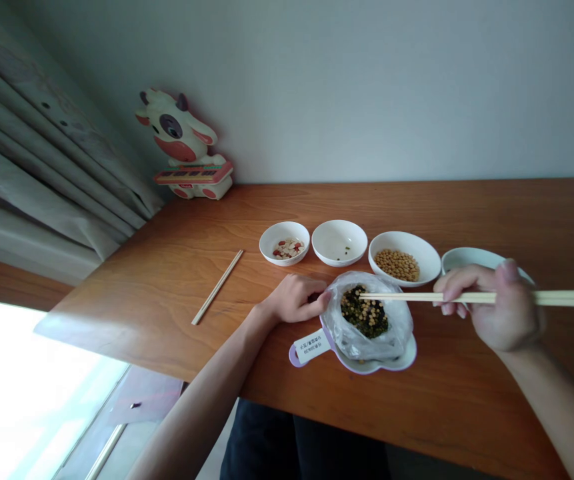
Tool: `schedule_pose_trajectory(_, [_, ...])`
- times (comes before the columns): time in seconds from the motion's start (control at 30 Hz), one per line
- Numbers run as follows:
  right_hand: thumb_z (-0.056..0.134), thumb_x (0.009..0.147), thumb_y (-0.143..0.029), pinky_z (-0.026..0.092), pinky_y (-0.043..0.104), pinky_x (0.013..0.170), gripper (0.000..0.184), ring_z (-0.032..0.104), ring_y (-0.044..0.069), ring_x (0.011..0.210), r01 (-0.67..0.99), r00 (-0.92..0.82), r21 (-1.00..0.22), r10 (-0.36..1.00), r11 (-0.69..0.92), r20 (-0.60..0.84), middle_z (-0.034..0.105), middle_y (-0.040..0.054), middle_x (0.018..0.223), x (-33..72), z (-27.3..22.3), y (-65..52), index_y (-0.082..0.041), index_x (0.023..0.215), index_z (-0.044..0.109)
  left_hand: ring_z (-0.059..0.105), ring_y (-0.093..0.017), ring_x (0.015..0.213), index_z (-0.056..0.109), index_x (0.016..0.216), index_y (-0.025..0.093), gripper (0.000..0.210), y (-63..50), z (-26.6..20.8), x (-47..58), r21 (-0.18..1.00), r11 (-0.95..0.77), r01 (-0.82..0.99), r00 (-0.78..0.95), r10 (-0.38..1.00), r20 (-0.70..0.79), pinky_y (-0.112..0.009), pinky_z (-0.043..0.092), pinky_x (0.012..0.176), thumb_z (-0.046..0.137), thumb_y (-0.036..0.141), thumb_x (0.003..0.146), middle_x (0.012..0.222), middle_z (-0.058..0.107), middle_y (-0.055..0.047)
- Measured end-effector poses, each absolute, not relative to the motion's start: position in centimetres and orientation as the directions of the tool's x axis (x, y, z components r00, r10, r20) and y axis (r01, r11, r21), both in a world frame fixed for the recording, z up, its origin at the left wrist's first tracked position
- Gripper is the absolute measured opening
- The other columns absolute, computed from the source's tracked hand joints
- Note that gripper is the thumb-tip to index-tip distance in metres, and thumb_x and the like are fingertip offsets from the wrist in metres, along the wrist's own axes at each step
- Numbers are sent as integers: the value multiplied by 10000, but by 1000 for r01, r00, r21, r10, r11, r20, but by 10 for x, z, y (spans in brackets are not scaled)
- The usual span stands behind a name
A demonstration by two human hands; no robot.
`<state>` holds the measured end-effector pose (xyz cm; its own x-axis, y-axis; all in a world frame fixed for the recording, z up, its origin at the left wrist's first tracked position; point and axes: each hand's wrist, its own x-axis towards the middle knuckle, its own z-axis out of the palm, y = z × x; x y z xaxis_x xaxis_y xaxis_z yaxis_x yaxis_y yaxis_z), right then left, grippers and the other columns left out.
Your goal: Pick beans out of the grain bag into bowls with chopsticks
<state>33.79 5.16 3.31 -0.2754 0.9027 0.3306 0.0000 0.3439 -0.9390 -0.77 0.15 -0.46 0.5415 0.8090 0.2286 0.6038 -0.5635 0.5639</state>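
In my right hand is a pair of pale chopsticks, held level with the tips over the dark and yellow mix inside a clear plastic bag. The bag sits open in a white, purple-rimmed dish with a labelled handle. My left hand rests on the table, its fingers closed at the bag's left edge. Behind the bag stand white bowls: one with yellow beans, one with a few dark bits, one with pale and red pieces. My right hand partly hides another bowl.
A second pair of chopsticks lies on the wooden table to the left. A cow-shaped toy keyboard stands at the back left by the wall. The grey curtain hangs at the far left.
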Motion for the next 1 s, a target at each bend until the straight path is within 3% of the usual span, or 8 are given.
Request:
schedule_pose_trajectory(0.27, [286, 1044, -646, 420, 335, 469, 773, 555, 179, 496, -20, -351, -931, 869, 366, 349, 562, 68, 476, 346, 36, 57, -230, 532, 690, 409, -106, 564, 449, 714, 181, 465, 1, -6, -8, 561, -558, 612, 533, 815, 228, -274, 292, 572, 412, 449, 1092, 637, 507, 10])
schedule_pose_trajectory(0.47, [283, 1070, -621, 388, 321, 450, 716, 554, 144, 506, 86, -304, -945, 911, 317, 278, 690, 63, 672, 339, 29, 51, -220, 661, 713, 386, -101, 558, 445, 707, 180, 471, 2, -5, -8, 565, -552, 613, 537, 816, 214, -270, 296, 567, 404, 445, 1094, 639, 505, 10])
schedule_pose_trajectory(0.63, [247, 1061, -651, 385, 321, 462, 735, 542, 151, 524, 29, -298, -942, 903, 333, 310, 666, 57, 652, 339, 27, 52, -227, 677, 709, 388, -100, 562, 449, 716, 179, 469, 2, -5, -8, 573, -547, 610, 539, 817, 205, -273, 295, 566, 402, 451, 1096, 643, 497, 11])
schedule_pose_trajectory(0.83, [252, 1064, -629, 366, 328, 484, 741, 537, 148, 535, 109, -351, -923, 883, 368, 311, 660, 60, 653, 345, 28, 54, -217, 624, 682, 384, -103, 565, 445, 724, 182, 459, 2, -7, -8, 576, -548, 607, 541, 815, 206, -276, 291, 569, 403, 451, 1094, 646, 499, 10])
schedule_pose_trajectory(1.0, [198, 1039, -691, 359, 324, 473, 778, 526, 161, 535, 23, -340, -919, 868, 393, 363, 626, 52, 604, 341, 31, 54, -231, 638, 681, 388, -101, 567, 434, 724, 182, 450, 2, -7, -9, 575, -547, 608, 539, 816, 207, -277, 294, 574, 421, 442, 1091, 645, 486, 15])
